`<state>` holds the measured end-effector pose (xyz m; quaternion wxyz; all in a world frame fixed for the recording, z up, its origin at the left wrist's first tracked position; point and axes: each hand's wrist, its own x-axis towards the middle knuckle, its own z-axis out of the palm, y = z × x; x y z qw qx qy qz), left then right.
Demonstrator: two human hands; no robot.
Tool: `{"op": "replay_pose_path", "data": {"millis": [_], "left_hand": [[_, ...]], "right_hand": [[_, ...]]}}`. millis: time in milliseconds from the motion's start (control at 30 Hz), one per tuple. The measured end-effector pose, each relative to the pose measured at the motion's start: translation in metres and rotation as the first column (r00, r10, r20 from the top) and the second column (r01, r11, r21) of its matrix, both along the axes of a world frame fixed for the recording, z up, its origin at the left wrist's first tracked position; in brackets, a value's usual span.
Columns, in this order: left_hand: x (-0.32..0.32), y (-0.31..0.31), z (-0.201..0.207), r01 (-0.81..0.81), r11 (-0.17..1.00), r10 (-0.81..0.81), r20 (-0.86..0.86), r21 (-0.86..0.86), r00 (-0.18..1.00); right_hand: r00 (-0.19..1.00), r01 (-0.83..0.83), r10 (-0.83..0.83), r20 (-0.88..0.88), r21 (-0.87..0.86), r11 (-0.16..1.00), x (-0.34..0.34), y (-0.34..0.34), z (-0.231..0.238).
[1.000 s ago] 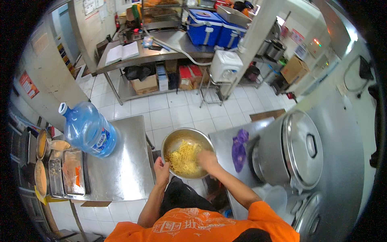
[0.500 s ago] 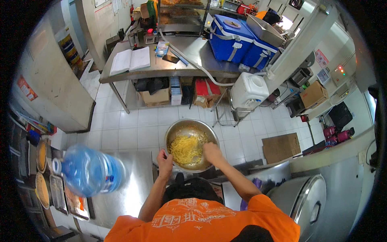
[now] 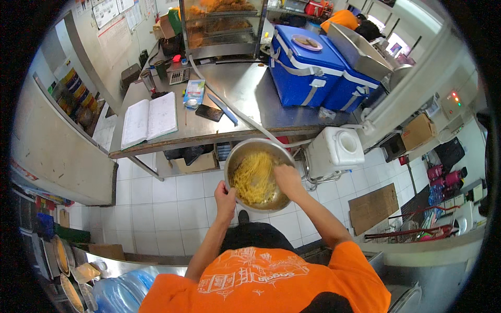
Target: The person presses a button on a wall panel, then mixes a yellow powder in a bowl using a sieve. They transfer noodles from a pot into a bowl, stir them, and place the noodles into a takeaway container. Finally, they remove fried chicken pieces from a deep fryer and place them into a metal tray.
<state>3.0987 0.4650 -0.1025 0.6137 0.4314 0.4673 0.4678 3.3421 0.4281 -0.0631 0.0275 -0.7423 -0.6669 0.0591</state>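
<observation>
A round steel mixing bowl hangs in front of me, with yellow noodles heaped mostly toward its left side. My left hand is closed on the bowl's near left rim, thumb upward. My right hand reaches over the right rim into the bowl with its fingers curled down beside the noodles. Whatever those fingers hold, if anything, is hidden by the hand itself.
Ahead, a steel table bears an open notebook, a phone, a knife and blue coolers. A white water container stands right of the bowl. Behind my left side lies a large blue water bottle. Cardboard covers floor at right.
I have moved forward with the bowl, toward the steel table, which now looks nearer. The blue bottle has slid back to the lower edge of view. The noodles have shifted within the bowl.
</observation>
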Motion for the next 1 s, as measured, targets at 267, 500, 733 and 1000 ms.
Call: {"op": "replay_pose_path", "data": {"millis": [267,500,733,1000], "left_hand": [[0.104,0.246,-0.02,-0.062,0.998,0.06,0.117,0.018,0.991],[0.195,0.424,-0.049,0.023,0.999,-0.019,0.149,-0.025,0.989],[0.272,0.627,-0.104,0.139,0.99,-0.136,0.065,-0.039,0.989],[0.283,0.643,-0.122,0.109,0.993,-0.11,-0.041,-0.038,0.993]], "right_hand": [[0.997,-0.01,0.01,0.083,0.0,1.0,0.106,0.219,0.004],[0.952,0.272,-0.261,-0.159,0.052,0.961,0.165,0.415,-0.058],[0.973,0.032,-0.076,-0.218,-0.199,0.98,0.248,0.576,-0.121],[0.95,0.262,-0.263,-0.17,-0.025,0.965,0.263,0.601,-0.119]]}}
